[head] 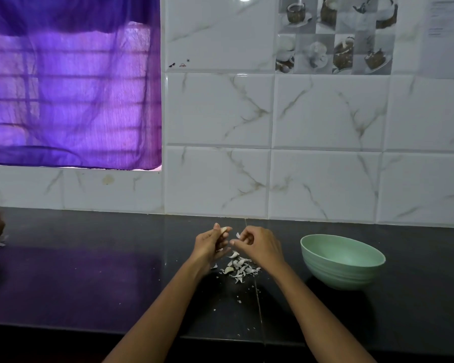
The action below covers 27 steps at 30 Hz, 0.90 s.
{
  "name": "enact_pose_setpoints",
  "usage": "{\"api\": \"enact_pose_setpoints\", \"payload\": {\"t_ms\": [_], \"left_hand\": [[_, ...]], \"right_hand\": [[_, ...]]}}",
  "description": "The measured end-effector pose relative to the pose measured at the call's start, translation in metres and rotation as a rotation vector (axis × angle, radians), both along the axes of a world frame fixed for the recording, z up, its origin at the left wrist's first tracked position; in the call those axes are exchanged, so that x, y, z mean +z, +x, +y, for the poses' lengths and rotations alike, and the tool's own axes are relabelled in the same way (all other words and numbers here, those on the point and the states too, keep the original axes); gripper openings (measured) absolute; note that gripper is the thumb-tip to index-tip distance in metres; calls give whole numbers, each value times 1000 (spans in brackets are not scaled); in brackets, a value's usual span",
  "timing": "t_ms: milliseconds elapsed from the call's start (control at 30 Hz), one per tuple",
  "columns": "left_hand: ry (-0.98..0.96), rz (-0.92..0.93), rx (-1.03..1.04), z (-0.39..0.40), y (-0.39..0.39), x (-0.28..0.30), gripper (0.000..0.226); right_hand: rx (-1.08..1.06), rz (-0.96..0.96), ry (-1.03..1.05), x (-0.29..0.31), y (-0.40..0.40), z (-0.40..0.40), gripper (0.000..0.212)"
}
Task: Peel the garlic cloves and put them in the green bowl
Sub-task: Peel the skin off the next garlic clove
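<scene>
Centre of frame, above a dark counter (89,284): the left hand (210,244) grips a garlic clove (223,230); the right hand (257,243) pinches what looks like skin (238,235). Peelings (240,268) lie below. The green bowl (342,260) sits right.

A glossy black stone counter (89,279) carries papery white garlic skins (240,268); right of them, a matt green ridged bowl (342,268); behind, glossy marbled tiles (325,179), sheer purple cloth (68,87).

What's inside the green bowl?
The far inner wall of the bowl shows bare green, with no cloves visible. The near rim hides the bottom, so cloves there cannot be ruled out.
</scene>
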<state>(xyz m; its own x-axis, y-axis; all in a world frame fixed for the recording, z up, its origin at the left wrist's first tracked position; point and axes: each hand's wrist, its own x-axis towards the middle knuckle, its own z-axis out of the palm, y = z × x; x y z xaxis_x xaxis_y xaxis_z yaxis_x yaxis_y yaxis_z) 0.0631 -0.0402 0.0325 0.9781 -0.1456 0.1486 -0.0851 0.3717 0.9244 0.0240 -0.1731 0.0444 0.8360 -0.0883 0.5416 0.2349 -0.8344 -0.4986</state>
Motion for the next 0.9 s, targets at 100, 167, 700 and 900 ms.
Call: {"api": "enact_pose_setpoints", "payload": {"t_ms": [100, 167, 700, 900], "left_hand": [[2, 1, -17, 0, -1, 0, 31], [-1, -7, -27, 0, -1, 0, 29], [251, -230, -61, 0, 4, -9, 22], [335, -316, -6, 1, 5, -12, 18]], "right_hand": [[-62, -25, -36, 0, 0, -1, 26], [-72, -30, -33, 1, 0, -5, 11], [118, -131, 171, 0, 8, -2, 7], [124, -94, 173, 0, 7, -4, 11]]}}
